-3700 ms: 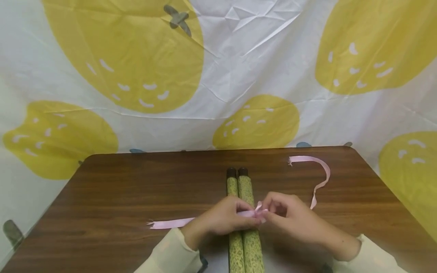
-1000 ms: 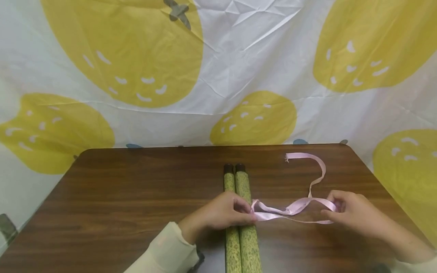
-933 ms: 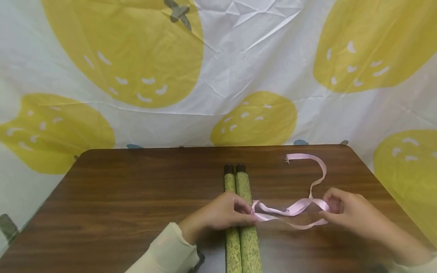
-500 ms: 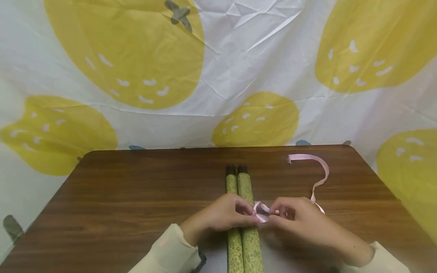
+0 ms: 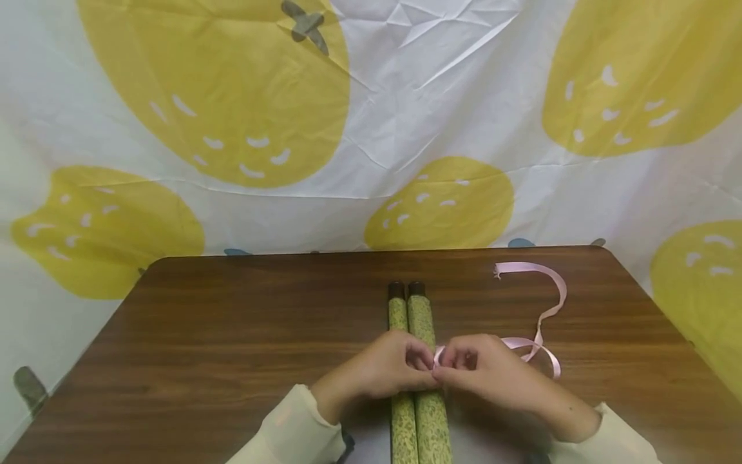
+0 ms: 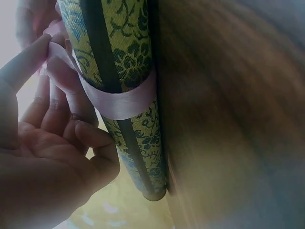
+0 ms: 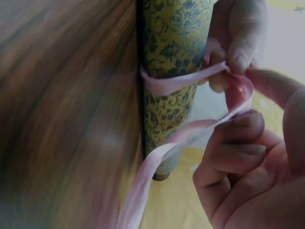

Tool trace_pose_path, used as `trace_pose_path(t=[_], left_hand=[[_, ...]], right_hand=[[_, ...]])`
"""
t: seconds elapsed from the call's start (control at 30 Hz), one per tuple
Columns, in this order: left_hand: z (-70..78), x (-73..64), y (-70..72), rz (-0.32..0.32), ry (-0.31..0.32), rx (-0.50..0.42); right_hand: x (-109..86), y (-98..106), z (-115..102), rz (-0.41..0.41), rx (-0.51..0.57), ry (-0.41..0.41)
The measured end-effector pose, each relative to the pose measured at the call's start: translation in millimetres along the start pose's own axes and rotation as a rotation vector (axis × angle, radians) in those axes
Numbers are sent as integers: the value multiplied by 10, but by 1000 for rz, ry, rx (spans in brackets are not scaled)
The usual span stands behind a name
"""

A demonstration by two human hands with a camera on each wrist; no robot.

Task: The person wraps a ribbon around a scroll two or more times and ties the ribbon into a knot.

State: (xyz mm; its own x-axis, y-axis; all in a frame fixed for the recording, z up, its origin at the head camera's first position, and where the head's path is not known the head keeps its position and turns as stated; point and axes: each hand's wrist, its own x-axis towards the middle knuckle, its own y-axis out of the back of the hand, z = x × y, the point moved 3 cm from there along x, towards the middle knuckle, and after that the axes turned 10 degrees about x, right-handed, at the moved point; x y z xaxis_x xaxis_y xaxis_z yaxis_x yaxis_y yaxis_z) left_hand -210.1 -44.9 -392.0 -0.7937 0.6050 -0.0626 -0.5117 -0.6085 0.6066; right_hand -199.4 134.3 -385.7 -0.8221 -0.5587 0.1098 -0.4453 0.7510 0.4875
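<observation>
The person's left hand [image 5: 379,368] pinches a shiny pink fabric ribbon [image 7: 164,86] over two long yellow-green, floral-patterned rolls [image 5: 431,419] with dark ends. The right hand [image 5: 493,372], fingers curled, grips the same ribbon just beside it. The rolls lie side by side on a brown wood-grain table [image 5: 261,328], where the ribbon's loose tail [image 5: 562,293] curls away rightward.

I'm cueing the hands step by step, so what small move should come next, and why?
Probably ease the right hand outward, drawing the pink ribbon snug while the left hand anchors it: both hands pinch it, a small loop stands open between them, and the ribbon crosses the outer sides of both green rolls.
</observation>
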Motion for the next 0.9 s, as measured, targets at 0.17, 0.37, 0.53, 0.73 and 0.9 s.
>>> trace_pose_path(t=[0.17, 0.37, 0.53, 0.73, 0.9], left_hand=[[14, -7, -2, 23, 14, 12], [17, -14, -18, 24, 21, 10], [4, -12, 6, 43, 2, 21], [-13, -11, 14, 53, 0, 41], [2, -15, 38, 63, 8, 47]], right_hand=[[5, -13, -22, 47, 2, -17], [-2, -41, -26, 50, 18, -20], [9, -32, -28, 61, 28, 3], [1, -29, 12, 49, 55, -16], [0, -31, 39, 18, 77, 5]])
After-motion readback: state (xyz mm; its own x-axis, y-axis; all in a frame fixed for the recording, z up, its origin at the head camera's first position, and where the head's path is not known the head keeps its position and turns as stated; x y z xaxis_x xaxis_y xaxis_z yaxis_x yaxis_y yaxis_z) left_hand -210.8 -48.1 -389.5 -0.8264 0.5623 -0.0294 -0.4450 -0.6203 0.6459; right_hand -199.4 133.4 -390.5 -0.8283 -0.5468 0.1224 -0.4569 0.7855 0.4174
